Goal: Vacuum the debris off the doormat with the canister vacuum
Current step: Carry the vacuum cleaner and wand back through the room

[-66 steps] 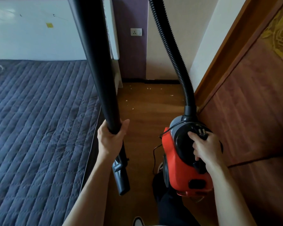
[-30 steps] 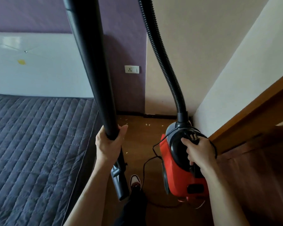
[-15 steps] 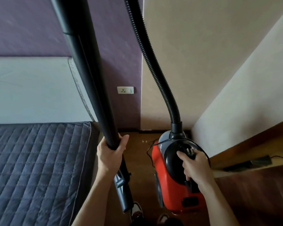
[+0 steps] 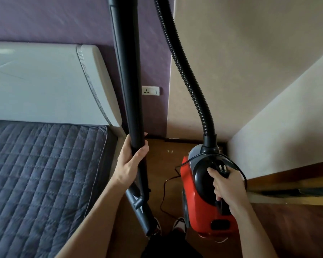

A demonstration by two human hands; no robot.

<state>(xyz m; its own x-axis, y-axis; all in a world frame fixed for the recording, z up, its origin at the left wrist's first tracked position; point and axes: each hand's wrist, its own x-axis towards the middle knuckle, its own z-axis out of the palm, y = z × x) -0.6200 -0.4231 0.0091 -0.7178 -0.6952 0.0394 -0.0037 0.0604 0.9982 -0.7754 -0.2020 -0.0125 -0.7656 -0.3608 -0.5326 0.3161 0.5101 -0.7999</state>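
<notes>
A red and black canister vacuum (image 4: 194, 198) hangs above the wooden floor, carried by its black top handle, which my right hand (image 4: 229, 189) grips together with the plug. Its ribbed black hose (image 4: 185, 71) rises out of the top of the view. My left hand (image 4: 131, 164) grips the black wand tube (image 4: 128, 71), held nearly upright, its lower end near my feet. A black power cord (image 4: 164, 192) dangles beside the canister. No doormat is in view.
A bed with a dark quilted cover (image 4: 41, 179) and a white headboard (image 4: 45, 84) fills the left. A wall socket (image 4: 150, 90) sits on the purple wall ahead. A beige wall corner and a wooden door frame (image 4: 287, 179) close the right. Small crumbs (image 4: 169, 151) lie on the floor.
The view has moved forward along the narrow gap toward the wall corner and tilted up. Both hands keep the same grips on the wand and the canister handle.
</notes>
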